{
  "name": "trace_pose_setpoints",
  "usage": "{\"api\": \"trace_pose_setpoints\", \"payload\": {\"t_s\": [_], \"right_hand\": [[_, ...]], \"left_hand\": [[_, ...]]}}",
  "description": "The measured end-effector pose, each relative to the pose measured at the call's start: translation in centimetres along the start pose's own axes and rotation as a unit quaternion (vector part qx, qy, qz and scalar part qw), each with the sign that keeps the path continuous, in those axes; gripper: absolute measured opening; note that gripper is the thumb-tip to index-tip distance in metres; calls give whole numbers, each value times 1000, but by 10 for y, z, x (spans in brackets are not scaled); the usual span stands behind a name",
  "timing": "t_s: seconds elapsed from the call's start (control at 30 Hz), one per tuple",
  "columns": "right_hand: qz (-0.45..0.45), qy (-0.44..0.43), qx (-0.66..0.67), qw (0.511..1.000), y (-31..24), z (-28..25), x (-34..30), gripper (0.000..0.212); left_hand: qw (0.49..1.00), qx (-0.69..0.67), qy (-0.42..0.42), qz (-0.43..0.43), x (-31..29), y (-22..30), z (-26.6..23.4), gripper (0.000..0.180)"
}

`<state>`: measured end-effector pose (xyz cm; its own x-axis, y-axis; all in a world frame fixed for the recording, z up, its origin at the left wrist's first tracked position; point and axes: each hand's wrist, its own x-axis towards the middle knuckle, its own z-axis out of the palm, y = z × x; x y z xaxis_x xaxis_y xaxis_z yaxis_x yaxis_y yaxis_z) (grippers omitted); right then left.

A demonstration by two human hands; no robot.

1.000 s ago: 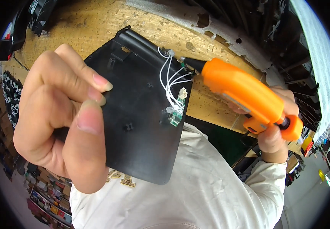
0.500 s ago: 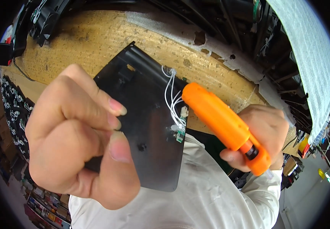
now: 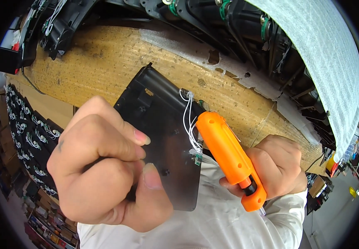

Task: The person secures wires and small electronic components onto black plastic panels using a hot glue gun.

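My left hand (image 3: 104,166) is close to the camera, its thumb and fingertips pinched together in front of a black plastic panel (image 3: 167,137). Anything between those fingertips is too small or hidden to make out. Thin white wires (image 3: 186,118) loop along the panel's right side, from a blob of clear glue near the far ridge to a small green circuit board (image 3: 197,159). My right hand (image 3: 273,166) is wrapped round an orange glue gun (image 3: 221,141). Its far end overlaps the panel's right edge beside the wires; whether it touches is unclear.
A worn wooden workbench (image 3: 104,54) spans the far side. Black housings with green boards (image 3: 225,16) crowd its back, partly under a pale cloth (image 3: 312,58). At the left are several black panels with white wires (image 3: 32,139). A black cable (image 3: 30,81) hangs nearby.
The whole view has shifted, so the bench sits lower. My left hand has moved right and down across the panel, still pinched. The glue gun has come left and stands steeper.
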<state>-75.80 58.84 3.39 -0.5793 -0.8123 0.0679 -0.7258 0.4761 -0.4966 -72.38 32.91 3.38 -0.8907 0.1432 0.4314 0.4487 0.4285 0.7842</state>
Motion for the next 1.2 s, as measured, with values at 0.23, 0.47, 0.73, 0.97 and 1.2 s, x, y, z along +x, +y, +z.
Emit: {"api": "trace_pose_setpoints", "payload": {"t_s": [0.23,0.47,0.73,0.97,1.2], "right_hand": [[-5,-8,27,1000,3,-2,-1,40],[-8,2,180,984,6,-9,-2,34],[170,223,268,922,35,12,-53,35],[34,200,406,891,79,59,-25,37],[131,242,468,839,98,62,-39,40]], "left_hand": [[999,3,22,26,-8,-2,5,16],[996,17,80,18,-25,-2,9,16],[980,48,189,48,-59,-14,12,19],[944,97,232,-211,-120,-20,-25,50],[897,188,303,-261,-183,5,-171,24]]}}
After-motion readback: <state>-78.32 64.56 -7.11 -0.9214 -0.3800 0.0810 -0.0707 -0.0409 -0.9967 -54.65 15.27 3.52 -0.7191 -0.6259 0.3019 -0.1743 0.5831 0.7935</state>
